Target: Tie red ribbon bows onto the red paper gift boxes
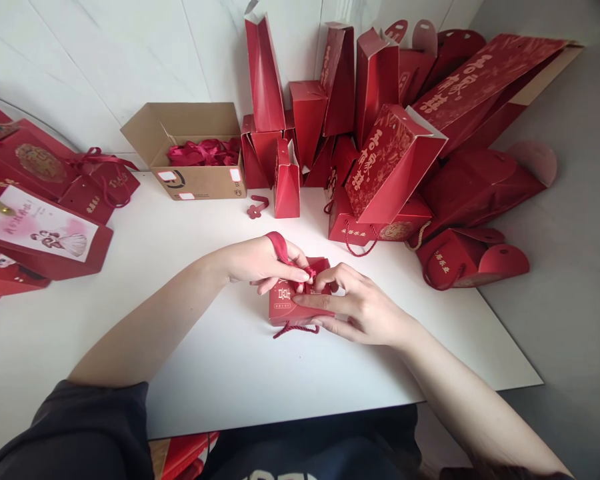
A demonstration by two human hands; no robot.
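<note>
One small box (279,313): red, with writing on top; it sat on the white table (205,387), not far from the front edge.
Left hand (253,260): nearly closed, with thumb and finger pinching a red ribbon (278,247) over the box. Part of the ribbon looped over the hand.
Right hand (367,310): half open, with some fingers spread on the box. I could not tell if its fingertips had the ribbon too.
Twisted cord (300,328): it stuck out from the box's near side.
Box feel: likely light, thin, stiff card, so a hard squeeze might have dented it.
Ribbon feel: likely soft, floppy and a bit slippery.
Best hold: flat fingers on the box's sides, and a tight pinch on the ribbon's bunched part.
Farther back: a brown box (207,185) held more ribbons (203,153).
</note>
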